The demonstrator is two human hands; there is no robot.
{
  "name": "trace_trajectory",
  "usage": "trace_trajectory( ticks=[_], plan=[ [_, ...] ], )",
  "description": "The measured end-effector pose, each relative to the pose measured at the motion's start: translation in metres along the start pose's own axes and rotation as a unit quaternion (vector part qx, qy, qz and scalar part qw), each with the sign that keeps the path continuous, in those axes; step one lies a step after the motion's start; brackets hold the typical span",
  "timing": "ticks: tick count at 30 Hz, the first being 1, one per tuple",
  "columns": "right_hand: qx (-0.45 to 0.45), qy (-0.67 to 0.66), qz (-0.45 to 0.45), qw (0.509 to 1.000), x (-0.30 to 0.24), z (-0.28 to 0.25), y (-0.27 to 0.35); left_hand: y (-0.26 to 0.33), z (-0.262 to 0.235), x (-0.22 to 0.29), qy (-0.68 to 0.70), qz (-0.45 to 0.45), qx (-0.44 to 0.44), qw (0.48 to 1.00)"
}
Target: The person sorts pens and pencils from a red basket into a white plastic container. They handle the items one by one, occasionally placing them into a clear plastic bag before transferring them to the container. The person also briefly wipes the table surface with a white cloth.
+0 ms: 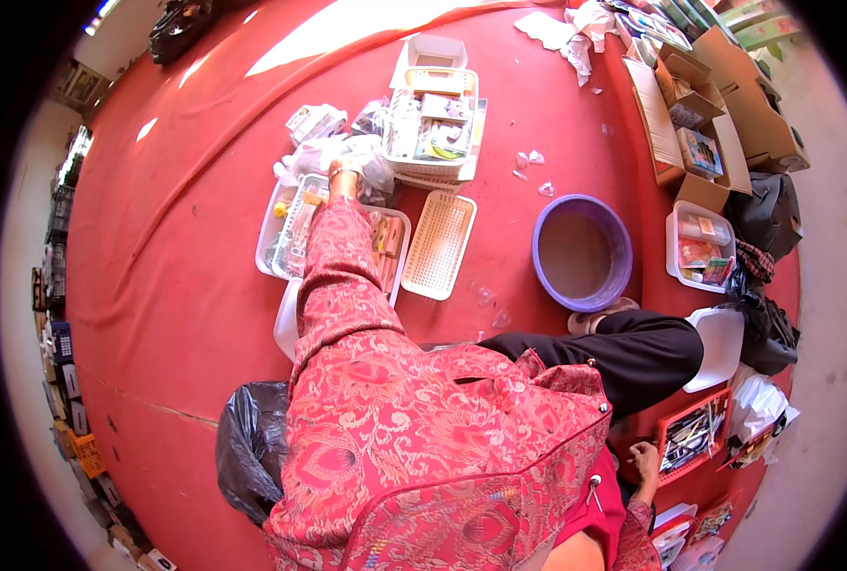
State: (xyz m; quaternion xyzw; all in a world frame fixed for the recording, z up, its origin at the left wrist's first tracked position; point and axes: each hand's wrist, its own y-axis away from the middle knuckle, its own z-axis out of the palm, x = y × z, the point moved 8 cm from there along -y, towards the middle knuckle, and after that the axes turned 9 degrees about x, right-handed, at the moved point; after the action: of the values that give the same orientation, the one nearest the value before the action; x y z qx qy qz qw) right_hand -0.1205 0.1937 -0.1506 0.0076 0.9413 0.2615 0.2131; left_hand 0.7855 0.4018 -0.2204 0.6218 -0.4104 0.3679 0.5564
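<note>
My left arm, in a red patterned sleeve, stretches forward. My left hand (pixel 345 169) touches the crumpled whitish plastic bags (pixel 371 169) at the far left; its fingers are hidden, so I cannot tell their grip. Under that forearm are a white basket (pixel 297 228) and a white plastic bin (pixel 263 249) holding small packaged items. Down at the right, my right hand (pixel 645 462) hangs beside a red basket (pixel 667 473) full of pens and similar slim items. Its fingers are loosely bent and apart, with nothing visible in them.
A cream basket (pixel 439 246) lies right of the bin; behind it stands a filled white basket (pixel 431 167). A purple tub (pixel 583 202) sits by my foot. Cardboard boxes (pixel 654 124), a white container (pixel 673 249) and bags line the right. A black plastic bag (pixel 250 452) rests at my left.
</note>
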Motion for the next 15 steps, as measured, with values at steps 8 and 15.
trace_trajectory(
  ticks=[8, 15],
  plan=[
    [0.014, -0.05, -0.025, 0.998, 0.0, 0.005, 0.01, 0.058, 0.01, -0.144, -0.115, -0.184, -0.221, 0.951],
    [0.106, -0.003, -0.158, 0.982, -0.079, -0.042, -0.001, 0.133, 0.107, -0.065, -0.169, -0.203, -0.457, 0.849]
  ],
)
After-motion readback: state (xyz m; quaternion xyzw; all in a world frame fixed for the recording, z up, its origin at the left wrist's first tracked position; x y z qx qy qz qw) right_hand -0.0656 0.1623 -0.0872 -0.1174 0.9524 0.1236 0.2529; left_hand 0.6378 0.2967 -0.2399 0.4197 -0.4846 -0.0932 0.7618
